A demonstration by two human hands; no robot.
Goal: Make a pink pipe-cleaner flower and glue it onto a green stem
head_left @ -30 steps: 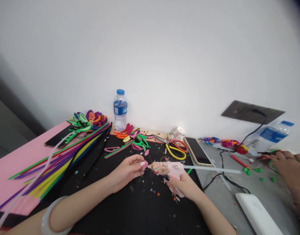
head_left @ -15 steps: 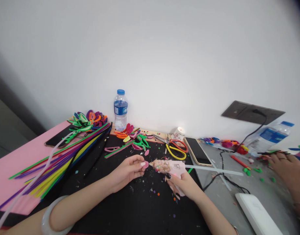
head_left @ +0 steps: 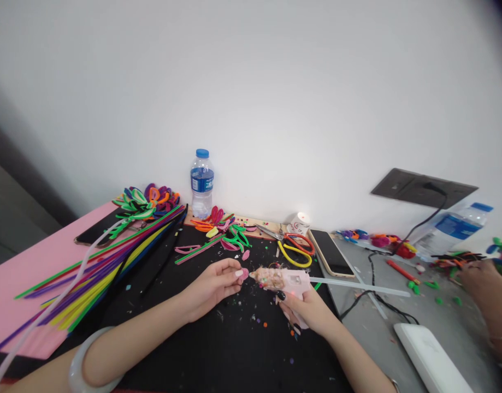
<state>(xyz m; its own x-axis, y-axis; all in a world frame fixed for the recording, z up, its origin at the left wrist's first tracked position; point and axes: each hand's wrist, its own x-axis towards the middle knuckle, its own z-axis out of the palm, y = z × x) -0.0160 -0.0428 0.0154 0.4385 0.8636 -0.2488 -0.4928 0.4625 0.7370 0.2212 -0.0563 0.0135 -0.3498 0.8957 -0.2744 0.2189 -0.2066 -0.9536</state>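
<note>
My left hand (head_left: pixel 212 285) pinches a small pink piece (head_left: pixel 244 274) between thumb and fingers, held right at the nozzle of a pink glue gun (head_left: pixel 284 281). My right hand (head_left: pixel 310 312) is wrapped round the gun's handle, one finger on the trigger. The gun's body is crusted with coloured scraps, and a clear glue stick (head_left: pixel 359 285) juts out of its back toward the right. Both hands hover over a black mat (head_left: pixel 218 349) strewn with small scraps.
A bundle of coloured pipe cleaners (head_left: pixel 107 262) lies at left on a pink sheet (head_left: pixel 21 273). Water bottle (head_left: pixel 201 184), scissors (head_left: pixel 294 245), tape roll (head_left: pixel 299 224) and phone (head_left: pixel 331 252) sit behind. Another person's hand (head_left: pixel 486 292) works at right, near a second bottle (head_left: pixel 451 226) and cord (head_left: pixel 373 295).
My hands and the glue gun have barely moved. The other person's hand at right has shifted slightly right, and a green piece has appeared at the right edge.
</note>
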